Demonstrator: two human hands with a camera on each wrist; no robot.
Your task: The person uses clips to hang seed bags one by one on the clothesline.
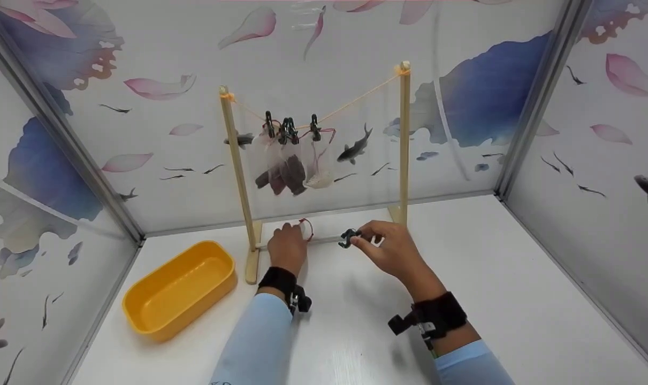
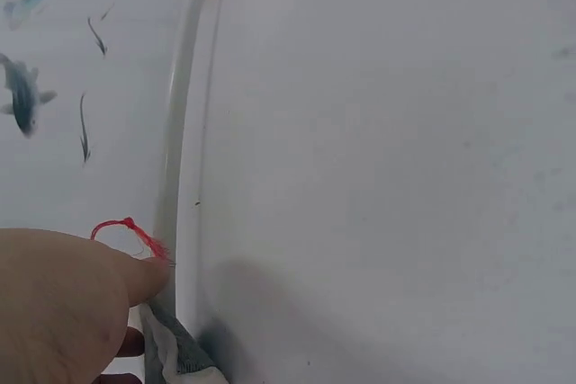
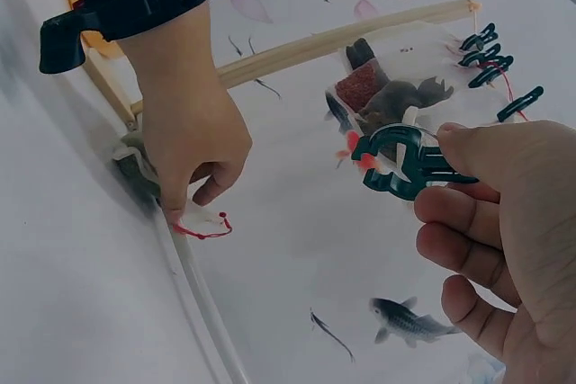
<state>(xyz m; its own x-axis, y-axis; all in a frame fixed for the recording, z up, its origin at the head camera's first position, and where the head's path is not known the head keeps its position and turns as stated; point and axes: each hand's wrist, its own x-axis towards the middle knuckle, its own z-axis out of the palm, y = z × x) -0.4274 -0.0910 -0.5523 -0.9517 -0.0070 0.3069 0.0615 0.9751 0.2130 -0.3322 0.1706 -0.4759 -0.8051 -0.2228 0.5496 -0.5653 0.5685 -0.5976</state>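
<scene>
My left hand [image 1: 288,249] pinches a small pouch [image 2: 175,352] by its top, low near the frame's bottom bar. A red drawstring loop [image 3: 209,233] sticks out from between those fingers. Only part of the pouch shows, whitish and grey-green; the hand hides the rest. To the right, my right hand [image 1: 389,250] pinches a dark green plastic clip [image 3: 405,164] between thumb and index finger by its handle end, with the clip's curved mouth pointing left. Behind and above the hands, several sheer drawstring bags [image 1: 318,174] hang from an orange string [image 1: 362,100], held by green clips [image 1: 315,128].
Two wooden posts [image 1: 404,139] with feet hold the string and are joined by a pale bottom bar [image 1: 324,240]. A yellow tub [image 1: 182,291] sits at the left on the white table [image 1: 516,299]. Walls printed with fish and petals [image 1: 350,48] stand behind and at both sides.
</scene>
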